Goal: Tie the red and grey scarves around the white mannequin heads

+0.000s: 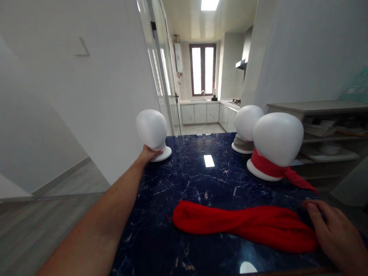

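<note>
My left hand [149, 154] reaches far across the dark blue marble table [168, 234] and grips the base of a bare white mannequin head [151, 129] at the table's far left edge. My right hand [334, 232] lies flat on the table at the right, fingers spread, touching the end of a long red scarf [244, 225] spread across the near middle. A second mannequin head [278, 138] at the right wears a red scarf [276, 171] around its neck. Behind it, a third head [247, 122] wears a grey scarf [243, 143].
A white wall stands close on the left. Grey shelving [329, 131] with dishes runs along the right wall. A kitchen with white cabinets, a sink and a window lies beyond the table's far edge. Wooden flooring drops away to the left.
</note>
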### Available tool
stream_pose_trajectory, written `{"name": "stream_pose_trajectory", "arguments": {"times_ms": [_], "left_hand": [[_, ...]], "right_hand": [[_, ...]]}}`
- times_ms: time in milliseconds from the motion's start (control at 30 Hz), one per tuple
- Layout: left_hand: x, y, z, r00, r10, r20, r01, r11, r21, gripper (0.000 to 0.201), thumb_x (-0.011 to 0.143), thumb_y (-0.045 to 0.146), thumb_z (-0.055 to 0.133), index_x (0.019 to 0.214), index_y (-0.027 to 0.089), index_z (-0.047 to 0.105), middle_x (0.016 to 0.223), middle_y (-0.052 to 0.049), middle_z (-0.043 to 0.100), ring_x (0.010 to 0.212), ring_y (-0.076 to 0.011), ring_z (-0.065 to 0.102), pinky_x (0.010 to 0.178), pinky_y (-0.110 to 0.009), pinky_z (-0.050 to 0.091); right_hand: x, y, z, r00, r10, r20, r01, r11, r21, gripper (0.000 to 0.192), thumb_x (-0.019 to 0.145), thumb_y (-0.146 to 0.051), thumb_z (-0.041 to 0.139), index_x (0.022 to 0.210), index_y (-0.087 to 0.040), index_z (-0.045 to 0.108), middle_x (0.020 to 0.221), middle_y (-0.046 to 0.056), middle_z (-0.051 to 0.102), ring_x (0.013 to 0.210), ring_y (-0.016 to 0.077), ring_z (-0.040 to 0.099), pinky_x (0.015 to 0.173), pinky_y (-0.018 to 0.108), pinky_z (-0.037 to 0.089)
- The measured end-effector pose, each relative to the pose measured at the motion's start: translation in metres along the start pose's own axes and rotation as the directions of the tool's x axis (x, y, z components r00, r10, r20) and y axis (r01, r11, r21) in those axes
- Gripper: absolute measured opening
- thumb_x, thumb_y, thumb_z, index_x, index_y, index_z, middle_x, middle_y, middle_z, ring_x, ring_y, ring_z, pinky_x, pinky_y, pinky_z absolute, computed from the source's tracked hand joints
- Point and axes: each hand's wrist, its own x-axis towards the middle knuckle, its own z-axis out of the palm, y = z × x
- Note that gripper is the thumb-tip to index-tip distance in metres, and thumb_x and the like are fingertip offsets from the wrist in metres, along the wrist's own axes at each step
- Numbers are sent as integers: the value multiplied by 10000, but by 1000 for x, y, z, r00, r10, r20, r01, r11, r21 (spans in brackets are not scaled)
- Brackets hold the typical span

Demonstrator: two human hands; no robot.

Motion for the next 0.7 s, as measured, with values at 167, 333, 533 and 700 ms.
{"name": "stream_pose_trajectory", "arguments": {"times_ms": [167,333,533,700], "left_hand": [[24,-19,4,994,-1,105,11,996,-87,758,586,215,986,1199,45,574,1285,-164,714,1245,-284,641,1137,-464,478],[26,-29,4,988,-40,151,54,995,-89,930,493,392,1013,1275,107,598,1330,-161,719,1283,-335,649,1158,-466,489],[-11,-19,4,988,-156,-12,148,907,395,1018,682,585,894,1456,71,477,1479,-268,604,1417,-420,551,1183,-518,450],[-59,-5,1,983,-168,-68,168,700,694,1009,899,732,568,1515,-52,421,1566,-370,473,1514,-481,415,1224,-554,365]], "right_hand": [[-1,-2,-10,994,100,37,-100,995,-18,528,962,-700,370,992,-305,718,1077,151,768,1010,384,702,919,537,517],[-1,-4,-15,990,128,60,-127,992,-28,536,961,-718,370,1013,-324,728,1118,115,769,1044,384,706,907,536,526],[2,-5,-11,992,116,47,-115,993,-21,520,974,-688,363,983,-306,716,1105,124,767,1063,376,700,909,512,522],[7,-12,-5,998,55,14,-55,998,13,529,981,-672,363,1007,-257,690,1050,141,753,1042,373,683,950,512,504]]}}
